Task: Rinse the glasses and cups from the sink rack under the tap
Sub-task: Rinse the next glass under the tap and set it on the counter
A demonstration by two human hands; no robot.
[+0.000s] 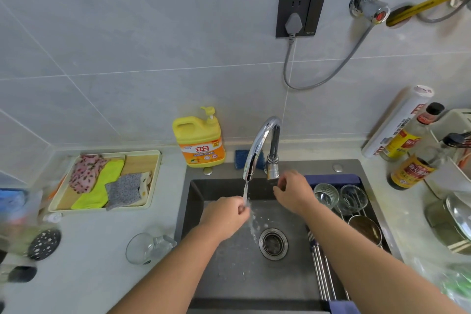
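Seemingly early: one mug [150,247] lies on the surface [96,242] (perhaps already rinsed), the left hand [224,216] curls empty in the stream, the right hand [293,191] hangs loosely curled and empty, while a cup [364,228] and glasses [328,196] wait on the rack [318,270] by the tap [257,145].

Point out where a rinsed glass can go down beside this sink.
Bare counter left of the sink, between the cloth tray and the glass mug, and nearer you past the mug. Right side is crowded: bottles, pot lid, bag.
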